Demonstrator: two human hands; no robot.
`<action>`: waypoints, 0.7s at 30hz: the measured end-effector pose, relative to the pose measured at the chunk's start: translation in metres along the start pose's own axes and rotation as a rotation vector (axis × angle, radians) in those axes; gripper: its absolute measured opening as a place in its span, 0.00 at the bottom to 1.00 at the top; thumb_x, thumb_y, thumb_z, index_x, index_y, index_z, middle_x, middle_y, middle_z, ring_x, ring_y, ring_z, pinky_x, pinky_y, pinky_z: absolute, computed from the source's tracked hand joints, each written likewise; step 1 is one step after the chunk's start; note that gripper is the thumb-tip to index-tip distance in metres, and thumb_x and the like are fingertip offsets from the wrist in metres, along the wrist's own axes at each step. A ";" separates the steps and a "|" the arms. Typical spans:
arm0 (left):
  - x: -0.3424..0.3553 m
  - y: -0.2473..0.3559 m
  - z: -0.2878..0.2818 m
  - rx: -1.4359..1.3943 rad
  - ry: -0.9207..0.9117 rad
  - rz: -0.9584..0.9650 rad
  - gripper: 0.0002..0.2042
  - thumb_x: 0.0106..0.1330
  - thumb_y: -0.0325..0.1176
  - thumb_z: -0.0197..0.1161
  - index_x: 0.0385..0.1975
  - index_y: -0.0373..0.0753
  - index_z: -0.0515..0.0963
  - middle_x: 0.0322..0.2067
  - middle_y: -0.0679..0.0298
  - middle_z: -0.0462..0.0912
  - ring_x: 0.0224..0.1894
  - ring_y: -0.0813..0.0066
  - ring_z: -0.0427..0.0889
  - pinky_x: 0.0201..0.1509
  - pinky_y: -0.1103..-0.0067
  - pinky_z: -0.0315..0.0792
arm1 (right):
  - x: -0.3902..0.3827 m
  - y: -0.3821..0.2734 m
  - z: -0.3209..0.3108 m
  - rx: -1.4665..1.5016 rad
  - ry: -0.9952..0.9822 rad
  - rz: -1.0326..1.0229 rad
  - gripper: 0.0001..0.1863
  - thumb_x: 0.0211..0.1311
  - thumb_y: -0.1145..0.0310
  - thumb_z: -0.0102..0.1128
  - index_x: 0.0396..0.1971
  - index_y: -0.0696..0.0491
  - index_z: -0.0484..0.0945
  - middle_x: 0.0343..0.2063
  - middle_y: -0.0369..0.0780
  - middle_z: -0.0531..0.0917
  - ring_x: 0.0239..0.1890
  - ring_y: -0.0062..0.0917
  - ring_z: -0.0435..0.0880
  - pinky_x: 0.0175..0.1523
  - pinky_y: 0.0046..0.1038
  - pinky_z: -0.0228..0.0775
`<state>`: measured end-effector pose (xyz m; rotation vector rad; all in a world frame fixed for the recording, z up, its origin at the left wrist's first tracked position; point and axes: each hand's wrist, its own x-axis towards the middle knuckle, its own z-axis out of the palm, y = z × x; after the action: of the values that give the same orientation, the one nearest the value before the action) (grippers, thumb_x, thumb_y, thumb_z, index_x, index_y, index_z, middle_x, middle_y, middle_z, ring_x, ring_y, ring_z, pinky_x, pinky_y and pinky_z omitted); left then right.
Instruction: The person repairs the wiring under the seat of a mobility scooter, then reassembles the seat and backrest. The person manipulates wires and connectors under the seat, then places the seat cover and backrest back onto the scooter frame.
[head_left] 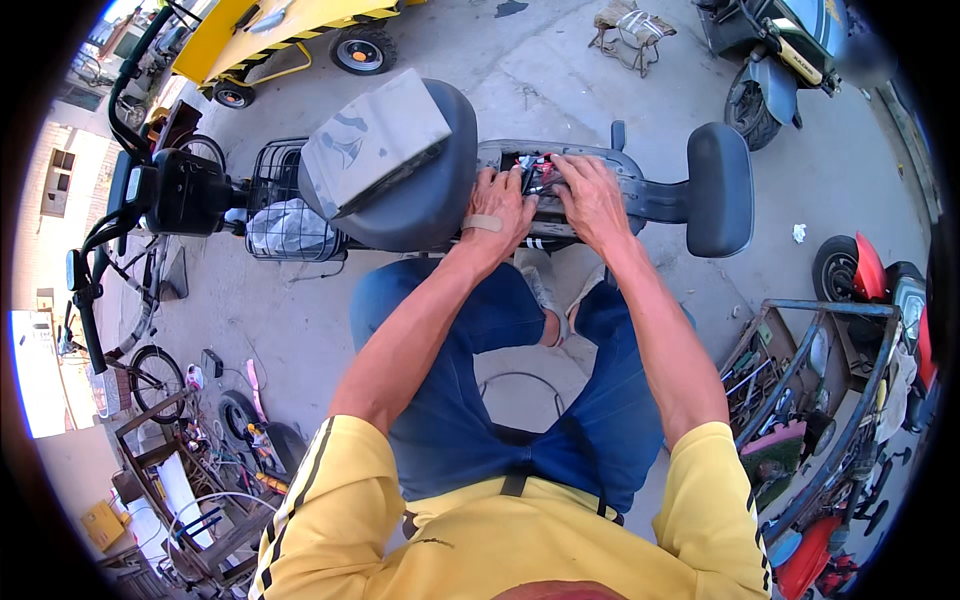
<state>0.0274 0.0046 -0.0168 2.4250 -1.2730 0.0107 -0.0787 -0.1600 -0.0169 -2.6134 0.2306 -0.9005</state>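
An electric scooter stands crosswise before me, its open compartment [512, 152] bared behind the raised black seat [447, 185]. Inside lies a bundle of red, black and white wires [541, 175]. My left hand [499, 208], with a bandage strip at the wrist, has its fingers bent onto the left side of that bundle. From the right, my right hand [592, 200] reaches in with curled fingertips closed on the wires. Both hands partly hide the wires, and the exact grip is hard to make out. A dusty grey flat box [375, 140] rests on the seat.
A black backrest [720, 190] rises at the scooter's right end. Its wire basket [270, 175] holds a plastic bag. A yellow cart [290, 30] stands at the far left. A metal rack of tools [830, 310] is at the right, and a cluttered wooden stand [150, 410] at the left.
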 end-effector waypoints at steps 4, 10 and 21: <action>0.007 -0.002 0.006 0.037 0.055 -0.029 0.24 0.70 0.42 0.63 0.59 0.31 0.77 0.55 0.50 0.79 0.60 0.49 0.74 0.63 0.57 0.71 | 0.013 0.018 0.024 0.107 -0.043 0.049 0.10 0.61 0.68 0.69 0.42 0.53 0.89 0.37 0.39 0.86 0.46 0.38 0.83 0.52 0.40 0.71; 0.015 0.003 0.014 0.052 0.042 -0.130 0.24 0.69 0.43 0.64 0.58 0.30 0.77 0.51 0.49 0.77 0.58 0.47 0.73 0.62 0.57 0.71 | 0.026 0.029 0.037 0.064 -0.079 0.076 0.07 0.61 0.64 0.71 0.36 0.49 0.90 0.33 0.36 0.84 0.44 0.34 0.82 0.49 0.38 0.69; 0.012 -0.009 0.007 -0.121 0.091 0.001 0.29 0.62 0.29 0.72 0.64 0.32 0.74 0.64 0.48 0.75 0.65 0.47 0.73 0.70 0.60 0.68 | 0.030 0.034 0.043 0.033 -0.183 0.082 0.10 0.59 0.63 0.72 0.39 0.48 0.90 0.36 0.33 0.86 0.44 0.32 0.81 0.51 0.37 0.68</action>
<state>0.0399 -0.0026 -0.0240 2.2943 -1.1994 0.0426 -0.0300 -0.1871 -0.0447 -2.6148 0.2696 -0.6273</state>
